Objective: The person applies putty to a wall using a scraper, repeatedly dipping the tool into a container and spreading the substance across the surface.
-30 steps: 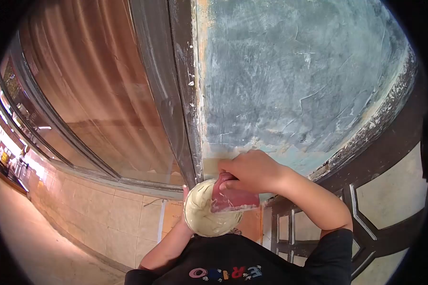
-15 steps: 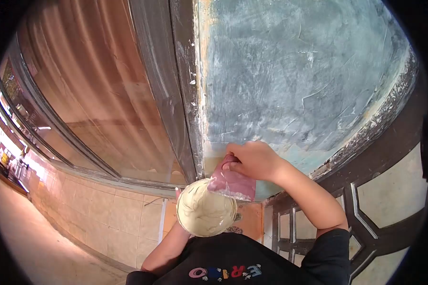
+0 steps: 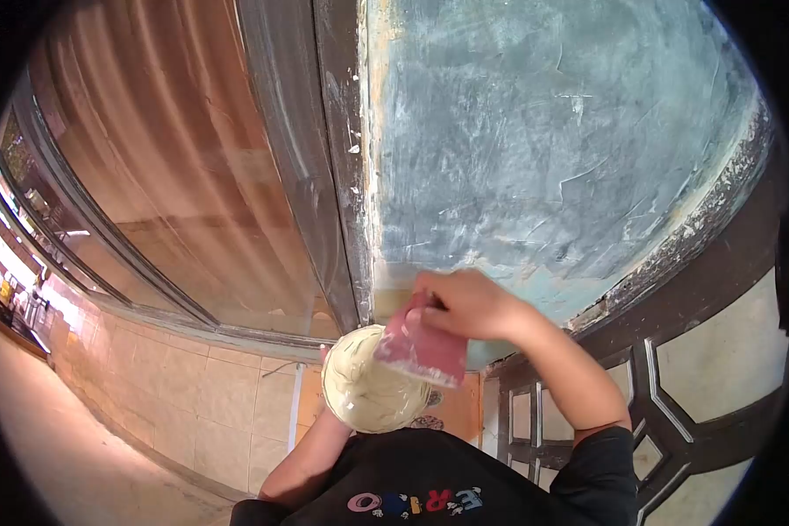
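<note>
My right hand [image 3: 465,302] is closed around a red plastic putty spreader [image 3: 425,346], thumb lying on its face. Cream-coloured putty smears the spreader's lower edge, which hangs over the right side of a round tub [image 3: 373,422]. Inside the tub is thick pale putty [image 3: 359,390] with swirled ridges. From the left and below, my left hand [image 3: 330,428] supports the tub; a fingertip shows at the rim and most of the hand is hidden behind it. In front of me rises a blue-grey wall [image 3: 500,149] with pale putty streaks.
A dark wooden frame [image 3: 302,167] and a glass window with a brown curtain [image 3: 158,149] border the wall on the left. At right stands a dark lattice panel [image 3: 675,394]. Below is a tiled floor [image 3: 219,394], with an orange mat [image 3: 469,408] near my body.
The spreader has moved down and slightly left, so its edge now sits lower over the tub. My left hand and the tub have shifted slightly left and up.
</note>
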A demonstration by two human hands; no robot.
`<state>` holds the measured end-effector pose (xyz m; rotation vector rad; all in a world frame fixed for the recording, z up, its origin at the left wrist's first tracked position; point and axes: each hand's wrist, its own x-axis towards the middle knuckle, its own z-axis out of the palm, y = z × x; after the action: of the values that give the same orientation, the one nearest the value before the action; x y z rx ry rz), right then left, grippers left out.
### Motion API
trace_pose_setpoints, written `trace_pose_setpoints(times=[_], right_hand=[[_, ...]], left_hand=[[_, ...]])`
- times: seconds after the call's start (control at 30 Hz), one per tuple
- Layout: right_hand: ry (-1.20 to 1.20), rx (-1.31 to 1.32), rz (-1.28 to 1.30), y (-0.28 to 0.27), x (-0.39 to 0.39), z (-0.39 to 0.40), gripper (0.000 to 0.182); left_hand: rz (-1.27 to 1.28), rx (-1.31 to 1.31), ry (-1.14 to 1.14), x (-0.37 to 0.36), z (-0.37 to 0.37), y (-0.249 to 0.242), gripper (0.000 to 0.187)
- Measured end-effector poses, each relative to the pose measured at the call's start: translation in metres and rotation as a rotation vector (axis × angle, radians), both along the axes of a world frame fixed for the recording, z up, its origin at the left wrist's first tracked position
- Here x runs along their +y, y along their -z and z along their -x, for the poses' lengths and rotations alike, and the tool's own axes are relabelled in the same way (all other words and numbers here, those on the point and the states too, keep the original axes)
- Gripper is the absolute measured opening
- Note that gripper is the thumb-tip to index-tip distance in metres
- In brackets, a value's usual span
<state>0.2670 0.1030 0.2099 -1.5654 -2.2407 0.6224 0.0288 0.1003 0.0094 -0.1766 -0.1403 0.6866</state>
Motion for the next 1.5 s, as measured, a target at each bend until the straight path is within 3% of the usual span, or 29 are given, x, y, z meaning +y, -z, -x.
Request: trace_pose_setpoints(times=[0.17, 0.23, 0.3, 0.37, 0.4, 0.5, 0.53, 0.6, 0.63, 0.7, 0.73, 0.83, 0.9, 0.97, 1.0, 1.03, 1.1, 1.13, 1.2, 1.23, 1.27, 1.37, 1.47, 1.5], right_hand=[[0.032, 0.009, 0.236, 0.031, 0.005, 0.003, 0.038], [0.053, -0.035, 0.049, 0.042, 0.006, -0.010, 0.039], [0.124, -0.050, 0.062, 0.045, 0.006, -0.020, 0.038], [0.190, -0.065, 0.071, 0.045, 0.004, -0.027, 0.037], [0.249, -0.077, 0.059, 0.045, 0.002, -0.030, 0.036], [0.314, -0.037, -0.030, 0.058, -0.005, -0.041, 0.030], [0.361, 0.144, 0.019, 0.063, -0.006, -0.044, 0.031], [0.342, 0.504, 0.028, 0.089, -0.003, -0.046, 0.028], [0.347, 0.503, 0.027, 0.101, -0.007, -0.049, 0.028], [0.303, 1.070, 0.529, 0.106, -0.012, -0.039, 0.028], [0.359, 1.230, 0.566, 0.107, -0.016, -0.024, 0.024], [0.290, 1.320, 0.722, 0.122, -0.019, -0.013, 0.029], [0.220, 1.323, 0.698, 0.137, -0.019, -0.005, 0.036], [0.243, 0.862, 0.454, 0.150, -0.016, 0.007, 0.037], [0.210, 0.850, 0.292, 0.159, -0.017, 0.013, 0.038], [0.209, 0.851, 0.293, 0.162, -0.018, 0.010, 0.038], [0.257, 0.474, 0.256, 0.144, -0.022, 0.005, 0.038], [0.257, 0.474, 0.257, 0.147, -0.023, 0.000, 0.038], [0.350, 0.203, 0.261, 0.152, -0.025, -0.015, 0.041], [0.347, 0.203, 0.262, 0.151, -0.027, -0.022, 0.041], [0.382, 0.187, 0.210, 0.145, -0.027, -0.029, 0.039], [0.447, 0.174, 0.133, 0.107, -0.029, -0.032, 0.033], [0.551, 0.281, -0.006, 0.058, -0.036, -0.025, 0.028], [0.549, 0.282, -0.006, 0.046, -0.038, -0.023, 0.028]], left_hand=[[-0.096, 0.170, -0.091, 0.002, 0.001, -0.005, 0.087], [-0.136, 0.224, -0.069, 0.003, 0.002, -0.004, 0.088], [-0.159, 0.267, -0.039, -0.001, 0.001, -0.005, 0.090], [-0.196, 0.137, -0.037, -0.002, 0.002, 0.002, 0.091], [-0.088, 0.105, -0.014, -0.001, 0.004, 0.005, 0.091], [-0.142, 0.209, -0.008, -0.001, 0.008, 0.011, 0.092], [-0.123, 0.331, -0.027, -0.002, 0.009, 0.013, 0.093], [-0.099, 0.299, -0.028, -0.002, 0.009, 0.010, 0.092], [-0.077, 0.266, -0.027, -0.002, 0.009, 0.009, 0.091], [-0.099, 0.250, -0.040, 0.003, 0.006, 0.024, 0.089], [-0.144, 0.241, -0.036, 0.005, 0.005, 0.024, 0.088], [-0.118, 0.345, -0.088, 0.001, 0.004, 0.012, 0.087], [-0.226, 0.390, -0.121, 0.006, 0.001, 0.012, 0.087], [-0.170, 0.405, -0.150, 0.006, -0.004, 0.005, 0.086], [-0.116, 0.420, -0.177, 0.005, -0.006, -0.001, 0.086], [-0.115, 0.421, -0.178, 0.005, -0.006, -0.005, 0.086], [-0.123, 0.289, -0.203, 0.005, -0.007, -0.011, 0.085], [-0.189, 0.333, -0.191, 0.007, -0.005, -0.005, 0.086], [-0.158, 0.348, -0.160, 0.005, 0.001, 0.004, 0.086], [-0.124, 0.363, -0.132, 0.004, 0.005, 0.011, 0.087], [-0.093, 0.175, 0.023, 0.023, 0.007, 0.050, 0.087], [-0.155, 0.372, -0.162, 0.003, 0.007, 0.010, 0.088], [-0.104, 0.347, -0.099, 0.020, 0.005, 0.050, 0.085], [-0.052, 0.315, -0.036, 0.024, 0.003, 0.035, 0.085]])
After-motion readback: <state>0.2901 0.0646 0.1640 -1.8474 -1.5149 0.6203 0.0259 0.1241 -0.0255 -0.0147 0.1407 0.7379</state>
